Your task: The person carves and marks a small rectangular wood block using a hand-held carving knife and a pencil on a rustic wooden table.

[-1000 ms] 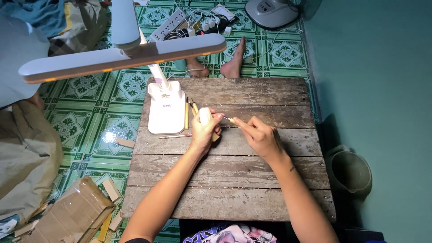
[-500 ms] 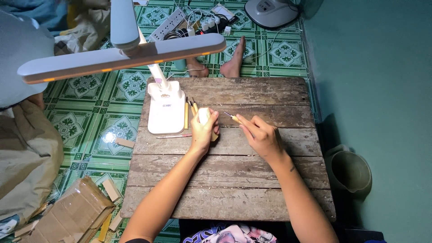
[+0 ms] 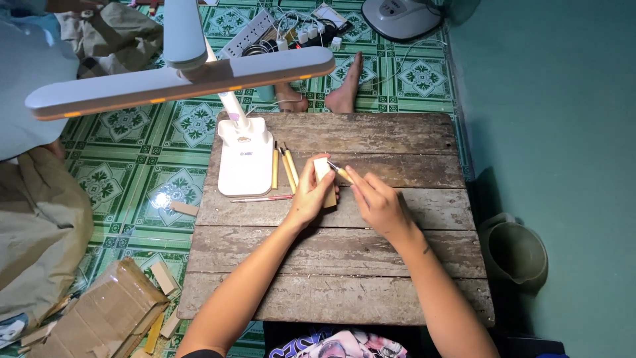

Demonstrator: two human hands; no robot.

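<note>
Fingers of the left hand stay wrapped round the small pale wooden block, now lifted slightly off the weathered plank table. The right hand keeps pinching a thin yellow-handled carving tool, whose tip touches the block just above the left thumb.

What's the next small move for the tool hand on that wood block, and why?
Probably a short, shallow push of the carving tool along the top of the wood block. The right hand has its tip at the block's upper edge, and the left hand holds the block upright on the wooden table.
</note>
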